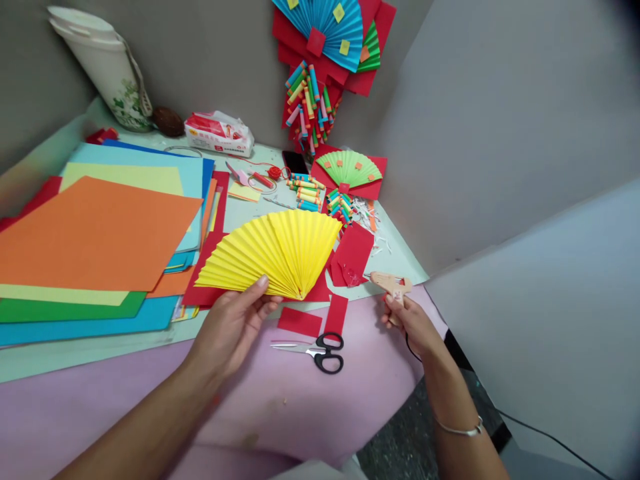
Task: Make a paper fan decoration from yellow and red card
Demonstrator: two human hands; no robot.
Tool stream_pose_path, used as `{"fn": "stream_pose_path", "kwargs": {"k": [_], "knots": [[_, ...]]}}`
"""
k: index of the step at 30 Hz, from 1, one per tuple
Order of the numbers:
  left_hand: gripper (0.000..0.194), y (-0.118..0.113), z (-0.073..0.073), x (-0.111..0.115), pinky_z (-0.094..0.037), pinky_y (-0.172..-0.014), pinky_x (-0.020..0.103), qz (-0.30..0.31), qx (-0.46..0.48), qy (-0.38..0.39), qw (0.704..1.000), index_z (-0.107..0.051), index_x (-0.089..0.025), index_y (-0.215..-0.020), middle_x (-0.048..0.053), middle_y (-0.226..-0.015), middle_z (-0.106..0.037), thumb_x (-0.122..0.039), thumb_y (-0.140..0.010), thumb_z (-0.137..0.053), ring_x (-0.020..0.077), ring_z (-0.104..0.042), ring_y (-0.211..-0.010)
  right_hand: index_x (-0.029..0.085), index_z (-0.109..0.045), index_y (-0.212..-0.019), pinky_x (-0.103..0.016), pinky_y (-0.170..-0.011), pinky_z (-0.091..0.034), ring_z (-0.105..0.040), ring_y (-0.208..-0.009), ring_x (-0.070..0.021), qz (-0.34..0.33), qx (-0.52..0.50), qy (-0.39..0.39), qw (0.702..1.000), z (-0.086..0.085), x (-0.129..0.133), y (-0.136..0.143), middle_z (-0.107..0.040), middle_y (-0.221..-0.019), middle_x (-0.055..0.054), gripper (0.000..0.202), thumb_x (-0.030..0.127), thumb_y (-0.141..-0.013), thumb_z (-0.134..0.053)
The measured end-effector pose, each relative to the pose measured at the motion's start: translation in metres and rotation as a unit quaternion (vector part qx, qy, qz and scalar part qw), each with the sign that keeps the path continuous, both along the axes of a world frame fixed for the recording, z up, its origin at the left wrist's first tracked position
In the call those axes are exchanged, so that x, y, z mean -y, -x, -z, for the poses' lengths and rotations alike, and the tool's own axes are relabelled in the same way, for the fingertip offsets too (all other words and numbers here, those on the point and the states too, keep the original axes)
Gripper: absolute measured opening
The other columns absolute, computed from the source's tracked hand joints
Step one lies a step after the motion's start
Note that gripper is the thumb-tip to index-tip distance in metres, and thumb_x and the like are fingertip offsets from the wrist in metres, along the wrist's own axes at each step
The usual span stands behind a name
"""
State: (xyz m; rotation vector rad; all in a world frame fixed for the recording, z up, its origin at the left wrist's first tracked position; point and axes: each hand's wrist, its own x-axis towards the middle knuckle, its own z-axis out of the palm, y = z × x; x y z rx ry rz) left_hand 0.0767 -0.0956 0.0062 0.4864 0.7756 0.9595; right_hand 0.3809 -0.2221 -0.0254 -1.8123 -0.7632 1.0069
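A pleated yellow paper fan (280,250) is spread wide over the red paper, its folds meeting at a point low on its right side. My left hand (237,320) pinches the fan's lower edge, thumb on top. To the right, my right hand (413,327) is closed around the handle of a beige hot glue gun (393,285), whose tip points left; a dark cord hangs below it. Between my hands lie black-handled scissors (320,350), blades to the left. Two small red paper strips (301,322) rest just above them.
Stacked coloured paper (100,233) covers the left of the table. Behind are a white tumbler (103,67), a tissue pack (220,137), small paper rolls (306,192) and a green fan on red paper (350,168). A blue fan decoration (330,33) hangs against the wall.
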Motion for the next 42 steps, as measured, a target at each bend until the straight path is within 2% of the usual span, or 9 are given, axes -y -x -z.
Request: {"fn": "stream_pose_path", "kwargs": {"k": [4,9,15,22,28,30,34,38,42], "knots": [[0.010,0.002,-0.001,-0.002,-0.057,-0.058,0.017,-0.012,0.001,-0.002,1.000,-0.073,-0.012,-0.078,0.001,-0.075,-0.071,-0.013,-0.070,-0.080,0.0101,-0.066,-0.062,0.017,-0.057,-0.085,-0.029,-0.060,-0.044,-0.056,-0.056,-0.0145,-0.028,0.024,0.026,0.999,0.006,-0.007,0.000,-0.066,-0.067,-0.004,0.045,0.061,-0.082,-0.061],[0.011,0.004,0.000,-0.002,-0.058,-0.057,0.017,-0.011,-0.003,-0.001,1.000,-0.073,-0.012,-0.079,0.002,-0.076,-0.071,-0.013,-0.070,-0.080,0.0107,-0.067,-0.063,0.017,-0.056,-0.081,-0.032,-0.063,-0.047,-0.058,-0.057,-0.0152,-0.017,0.037,0.049,0.998,0.008,-0.003,-0.006,-0.065,-0.066,-0.003,0.046,0.062,-0.079,-0.064],[0.012,0.005,-0.001,-0.002,-0.058,-0.056,0.017,-0.012,-0.009,-0.002,1.000,-0.074,-0.013,-0.079,0.002,-0.078,-0.072,-0.013,-0.069,-0.080,0.0111,-0.067,-0.063,0.017,-0.058,-0.088,-0.030,-0.061,-0.046,-0.058,-0.056,-0.0154,0.009,0.021,0.046,0.999,0.010,0.006,-0.018,-0.065,-0.067,-0.002,0.049,0.064,-0.076,-0.067],[0.014,0.004,-0.001,-0.003,-0.057,-0.055,0.018,-0.017,-0.009,-0.001,1.000,-0.073,-0.013,-0.080,0.002,-0.077,-0.072,-0.012,-0.068,-0.080,0.0109,-0.067,-0.062,0.017,-0.058,-0.084,-0.029,-0.058,-0.045,-0.056,-0.055,-0.0146,-0.007,0.015,0.000,1.000,0.003,-0.004,-0.012,-0.064,-0.066,-0.003,0.050,0.066,-0.080,-0.062],[0.013,0.005,-0.001,-0.004,-0.057,-0.053,0.018,-0.014,-0.010,0.003,1.000,-0.072,-0.012,-0.079,0.001,-0.075,-0.071,-0.013,-0.068,-0.080,0.0106,-0.066,-0.060,0.016,-0.060,-0.082,-0.030,-0.058,-0.045,-0.056,-0.054,-0.0149,-0.033,0.042,0.018,0.998,-0.002,-0.013,-0.014,-0.065,-0.065,-0.004,0.052,0.069,-0.081,-0.057],[0.013,0.006,0.000,-0.004,-0.057,-0.053,0.018,-0.014,-0.008,0.003,1.000,-0.072,-0.013,-0.079,0.001,-0.074,-0.071,-0.013,-0.068,-0.080,0.0105,-0.066,-0.060,0.016,-0.061,-0.084,-0.029,-0.059,-0.046,-0.058,-0.060,-0.0161,-0.041,0.050,0.004,0.998,-0.004,-0.014,-0.016,-0.066,-0.070,-0.005,0.051,0.067,-0.082,-0.058],[0.012,0.006,0.003,-0.005,-0.058,-0.056,0.019,-0.012,-0.001,0.011,1.000,-0.072,-0.014,-0.080,0.001,-0.074,-0.071,-0.012,-0.070,-0.078,0.0111,-0.066,-0.061,0.017,-0.065,-0.104,-0.030,-0.066,-0.048,-0.063,-0.079,-0.0202,-0.043,0.032,-0.027,0.998,-0.010,-0.021,-0.021,-0.070,-0.092,-0.009,0.050,0.062,-0.081,-0.063],[0.012,0.006,0.005,-0.006,-0.059,-0.058,0.019,-0.010,0.013,0.022,1.000,-0.072,-0.014,-0.082,0.002,-0.076,-0.071,-0.011,-0.072,-0.077,0.0112,-0.067,-0.062,0.017,-0.070,-0.100,-0.032,-0.072,-0.048,-0.063,-0.083,-0.0212,-0.051,0.025,-0.030,0.998,-0.013,-0.032,-0.025,-0.071,-0.093,-0.009,0.049,0.061,-0.080,-0.065],[0.011,0.006,0.006,-0.007,-0.059,-0.058,0.019,-0.008,0.019,0.019,1.000,-0.073,-0.015,-0.084,0.002,-0.077,-0.072,-0.010,-0.074,-0.075,0.0110,-0.066,-0.062,0.020,-0.069,-0.110,-0.032,-0.074,-0.050,-0.064,-0.094,-0.0239,-0.059,-0.049,-0.042,0.996,-0.010,-0.042,-0.026,-0.070,-0.111,-0.011,0.053,0.061,-0.077,-0.068]]}}
